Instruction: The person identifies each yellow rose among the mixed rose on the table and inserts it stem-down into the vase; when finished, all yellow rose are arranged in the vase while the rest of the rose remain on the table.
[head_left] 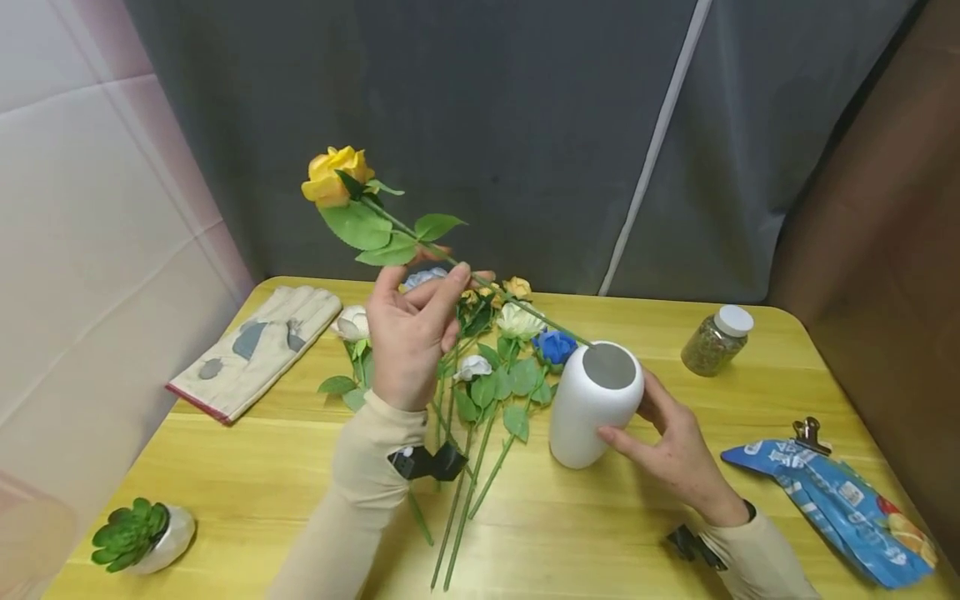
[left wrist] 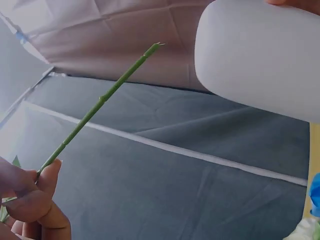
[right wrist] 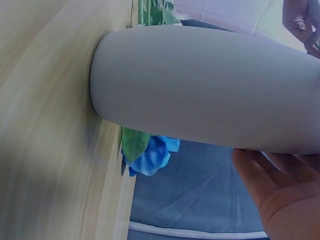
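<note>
My left hand (head_left: 411, 337) pinches the green stem (head_left: 528, 310) of a yellow rose (head_left: 337, 177) between thumb and fingers, its bloom raised to the upper left. The stem slants down to the right, and its end overlaps the mouth of a white vase (head_left: 581, 421) in the head view. From the left wrist, the stem's cut tip (left wrist: 156, 46) shows in the air beside the vase. The vase stands upright on the table. My right hand (head_left: 678, 454) holds its right side, thumb in front and fingers (right wrist: 255, 172) against the far side.
Several flowers, among them a blue rose (head_left: 556, 346) and a white one (head_left: 472, 367), lie left of the vase. A work glove (head_left: 258, 350), a small succulent (head_left: 131, 533), a lidded jar (head_left: 716, 340) and a blue bag (head_left: 840, 504) with a clip (head_left: 810, 435) lie around them.
</note>
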Motion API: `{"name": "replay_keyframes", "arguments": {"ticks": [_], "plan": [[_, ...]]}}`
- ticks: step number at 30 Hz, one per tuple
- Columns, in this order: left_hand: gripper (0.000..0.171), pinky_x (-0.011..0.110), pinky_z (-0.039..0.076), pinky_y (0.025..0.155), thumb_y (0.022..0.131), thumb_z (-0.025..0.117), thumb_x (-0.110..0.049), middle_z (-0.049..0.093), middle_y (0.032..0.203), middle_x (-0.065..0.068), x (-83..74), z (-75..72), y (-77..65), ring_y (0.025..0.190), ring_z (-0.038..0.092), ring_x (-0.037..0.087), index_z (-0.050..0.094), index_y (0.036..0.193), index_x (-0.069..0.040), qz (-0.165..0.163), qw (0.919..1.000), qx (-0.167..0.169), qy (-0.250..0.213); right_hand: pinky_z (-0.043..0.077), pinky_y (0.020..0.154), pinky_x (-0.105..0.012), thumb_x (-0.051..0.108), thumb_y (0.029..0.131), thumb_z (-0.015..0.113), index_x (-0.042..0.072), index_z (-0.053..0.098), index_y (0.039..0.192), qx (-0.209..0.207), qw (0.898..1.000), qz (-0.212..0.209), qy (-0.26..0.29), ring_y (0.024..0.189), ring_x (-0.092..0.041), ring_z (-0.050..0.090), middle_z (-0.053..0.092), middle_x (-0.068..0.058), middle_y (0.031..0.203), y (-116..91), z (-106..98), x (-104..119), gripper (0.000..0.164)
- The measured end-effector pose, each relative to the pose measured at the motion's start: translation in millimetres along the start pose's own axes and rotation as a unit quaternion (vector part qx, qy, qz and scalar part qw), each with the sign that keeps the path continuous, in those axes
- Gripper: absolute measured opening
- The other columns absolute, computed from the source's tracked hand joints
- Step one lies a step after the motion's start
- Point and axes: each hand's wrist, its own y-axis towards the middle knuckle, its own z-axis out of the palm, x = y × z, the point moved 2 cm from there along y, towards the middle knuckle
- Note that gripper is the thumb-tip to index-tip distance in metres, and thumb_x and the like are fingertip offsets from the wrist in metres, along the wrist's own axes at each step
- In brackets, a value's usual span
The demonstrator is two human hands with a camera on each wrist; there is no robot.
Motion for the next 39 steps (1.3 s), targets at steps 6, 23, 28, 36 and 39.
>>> {"name": "replay_keyframes", "arguments": {"ticks": [6,23,28,36,39], "plan": [[0.018,0.022,0.034,0.035,0.095,0.068,0.005,0.08,0.084,0.007,7.1,9.6,-5.7,0.036,0.043,0.008,0.06,0.108,-0.004,0.0,0.9994,0.018,0.03,0.052,0.098,-0.016,0.001,0.085,0.081,0.016,0.045,0.154,0.002,1.0,-0.009,0.008,0.121,0.001,0.06,0.064,-0.013,0.138,0.9,-0.1,-0.1,0.079],[0.024,0.025,0.037,0.035,0.096,0.07,-0.002,0.076,0.091,0.027,31.6,39.7,-25.7,0.035,0.047,0.009,0.048,0.088,-0.002,-0.012,0.983,0.114,0.143,0.053,0.098,-0.017,-0.002,0.085,0.08,0.015,0.045,0.154,0.005,1.0,-0.026,0.009,0.122,0.0,0.061,0.063,-0.013,0.139,2.7,-0.6,-1.2,0.079],[0.019,0.02,0.036,0.038,0.094,0.073,-0.005,0.078,0.09,0.02,39.8,45.6,-29.6,0.045,0.055,-0.002,0.056,0.09,-0.001,0.011,0.9653,0.143,0.218,0.053,0.098,-0.018,-0.002,0.085,0.08,0.014,0.045,0.154,0.004,1.0,-0.027,0.01,0.121,0.0,0.061,0.064,-0.013,0.138,2.1,-0.2,-2.0,0.079],[0.017,0.02,0.036,0.041,0.093,0.077,-0.01,0.08,0.089,0.01,49.9,55.6,-35.0,0.044,0.044,0.001,0.07,0.107,-0.005,0.071,0.9341,0.192,0.293,0.053,0.097,-0.018,-0.001,0.086,0.08,0.016,0.044,0.154,-0.002,0.999,-0.031,0.009,0.12,-0.001,0.061,0.065,-0.013,0.136,1.4,1.4,-2.9,0.079],[0.013,0.019,0.039,0.043,0.092,0.076,-0.008,0.079,0.087,0.007,52.2,58.0,-35.2,0.046,0.046,0.001,0.075,0.105,-0.007,0.072,0.9266,0.198,0.311,0.054,0.097,-0.019,-0.001,0.086,0.08,0.016,0.044,0.155,-0.002,1.0,-0.029,0.008,0.12,-0.002,0.061,0.064,-0.012,0.136,2.1,1.3,-2.3,0.08]]}}
